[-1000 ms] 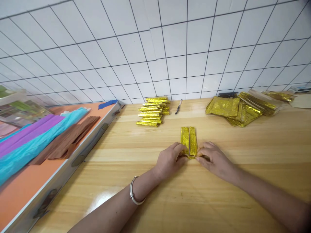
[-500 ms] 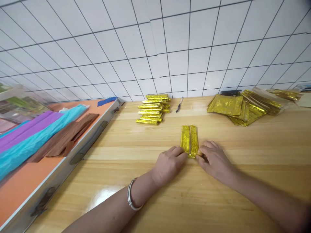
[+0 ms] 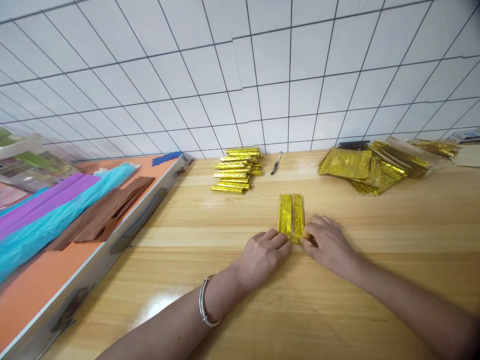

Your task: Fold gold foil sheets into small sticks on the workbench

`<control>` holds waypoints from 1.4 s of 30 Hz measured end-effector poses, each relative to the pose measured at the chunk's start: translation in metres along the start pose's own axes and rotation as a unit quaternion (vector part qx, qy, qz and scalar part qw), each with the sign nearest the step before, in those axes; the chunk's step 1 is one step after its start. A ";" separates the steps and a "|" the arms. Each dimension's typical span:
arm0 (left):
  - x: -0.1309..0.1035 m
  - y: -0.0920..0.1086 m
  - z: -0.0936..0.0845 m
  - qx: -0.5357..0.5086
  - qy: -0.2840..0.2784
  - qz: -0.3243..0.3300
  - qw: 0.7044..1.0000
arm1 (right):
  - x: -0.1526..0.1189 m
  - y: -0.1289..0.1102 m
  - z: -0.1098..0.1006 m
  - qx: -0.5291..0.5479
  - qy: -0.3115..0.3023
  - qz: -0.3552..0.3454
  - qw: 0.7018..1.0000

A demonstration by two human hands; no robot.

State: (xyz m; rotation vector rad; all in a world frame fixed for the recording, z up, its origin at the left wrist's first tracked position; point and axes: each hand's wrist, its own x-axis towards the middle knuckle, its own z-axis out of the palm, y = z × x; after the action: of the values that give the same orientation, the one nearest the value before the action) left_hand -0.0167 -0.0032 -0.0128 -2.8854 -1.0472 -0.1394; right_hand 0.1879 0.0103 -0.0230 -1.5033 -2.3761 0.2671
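Observation:
A shiny gold foil piece (image 3: 285, 215), folded into two side-by-side strips with a thin gap between them, lies on the wooden table. My left hand (image 3: 264, 255), with a silver bangle on its wrist, has closed fingers on the near left corner of the foil. Opposite it, my right hand (image 3: 328, 245) pinches the near right corner. The fingertips cover parts of the foil's near edge. Several folded gold strips (image 3: 236, 172) are stacked beyond, to the left. Flat gold foil sheets (image 3: 348, 162) lie in a pile at the back right.
A pen (image 3: 276, 163) lies between the strips and the sheets, near the tiled wall (image 3: 270, 105). On the left, an orange-topped surface with a raised edge (image 3: 131, 237) holds purple, turquoise (image 3: 75, 205) and brown crepe paper (image 3: 108, 212). A blue scrap (image 3: 166, 158) lies at its far end.
My left fingers have shifted slightly over the near edge of the foil, covering more of its corner. The right hand keeps its pinch. The view has moved a little.

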 end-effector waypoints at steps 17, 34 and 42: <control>-0.003 0.020 -0.009 0.018 -0.027 -0.001 0.999 | -0.001 0.022 -0.001 0.137 0.010 0.006 0.991; -0.016 0.043 -0.009 0.033 -0.043 -0.031 0.998 | -0.019 0.005 -0.016 -0.032 0.007 -0.166 0.986; -0.012 0.027 -0.010 -0.031 -0.037 -0.049 0.998 | -0.023 -0.002 -0.014 -0.021 -0.004 -0.150 0.988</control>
State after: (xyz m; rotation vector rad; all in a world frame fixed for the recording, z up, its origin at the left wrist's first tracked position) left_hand -0.0091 -0.0328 -0.0051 -2.9146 -1.2200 -0.0733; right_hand 0.2010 -0.0116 -0.0130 -1.1390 -2.5836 0.1527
